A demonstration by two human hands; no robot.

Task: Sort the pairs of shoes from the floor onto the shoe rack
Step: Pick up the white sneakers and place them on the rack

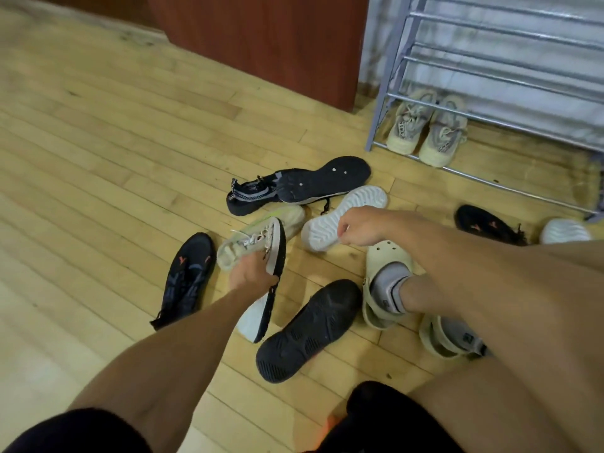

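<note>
Plank floor (81, 142) strewn with shoes (189, 276), red-brown cabinet (261, 44) behind, metal rack (490, 70) by grey wall (376, 44), beige pair (425, 132) on its lowest rails, left hand (251, 277) gripping pale sneaker (235, 251), right hand (359, 225) pinching white shoe (330, 220)

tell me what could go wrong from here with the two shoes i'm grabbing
1. Mismatch: the left hand grips a pale laced sneaker while the right hand pinches a white-soled shoe lying sole-up; they may not be a pair.
2. Snag: a black lace from the dark shoe lies by that white sole and might drag along.
3. Trip: a black sole-up shoe lies close beside the clog.
</note>
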